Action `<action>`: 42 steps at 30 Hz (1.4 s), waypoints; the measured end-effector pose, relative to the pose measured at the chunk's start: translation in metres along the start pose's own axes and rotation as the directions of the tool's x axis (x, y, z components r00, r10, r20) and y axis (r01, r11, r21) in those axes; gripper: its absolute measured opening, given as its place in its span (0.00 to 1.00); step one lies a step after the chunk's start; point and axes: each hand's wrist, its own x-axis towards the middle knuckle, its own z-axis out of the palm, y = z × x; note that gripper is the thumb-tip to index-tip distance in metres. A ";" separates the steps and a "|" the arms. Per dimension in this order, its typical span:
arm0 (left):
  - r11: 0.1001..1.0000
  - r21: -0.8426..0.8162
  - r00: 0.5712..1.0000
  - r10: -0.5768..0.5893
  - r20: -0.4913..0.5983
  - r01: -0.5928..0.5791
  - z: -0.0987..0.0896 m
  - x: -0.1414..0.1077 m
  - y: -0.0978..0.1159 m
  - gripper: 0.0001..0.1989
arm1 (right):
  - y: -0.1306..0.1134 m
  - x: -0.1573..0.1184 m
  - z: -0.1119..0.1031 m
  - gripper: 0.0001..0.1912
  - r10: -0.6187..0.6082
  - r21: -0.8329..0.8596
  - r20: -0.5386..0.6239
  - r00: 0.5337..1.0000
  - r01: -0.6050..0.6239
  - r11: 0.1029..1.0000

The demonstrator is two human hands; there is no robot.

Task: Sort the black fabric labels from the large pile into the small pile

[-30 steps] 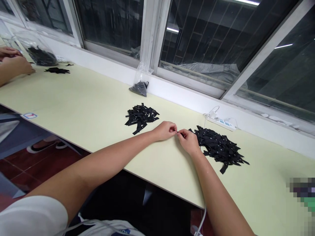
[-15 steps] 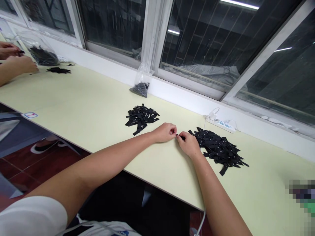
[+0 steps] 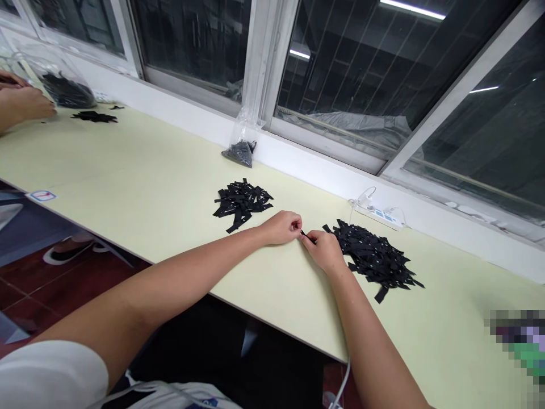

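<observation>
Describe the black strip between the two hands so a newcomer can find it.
Find the pale table below the windows. There the left hand and right hand nearly meet between a smaller black heap and larger black heap. The black strip is held between them, while its neighbours lie heaped.

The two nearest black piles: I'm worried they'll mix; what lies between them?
In the head view, the left hand and right hand lie between the smaller pile and larger pile, with a black piece between them; tabletop shows beyond.
</observation>
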 end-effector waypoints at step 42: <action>0.954 -0.280 0.991 0.075 -0.110 -0.103 -0.003 0.001 0.006 0.02 | 0.010 0.006 0.004 0.20 0.218 0.629 -0.070 0.973 -0.126 0.767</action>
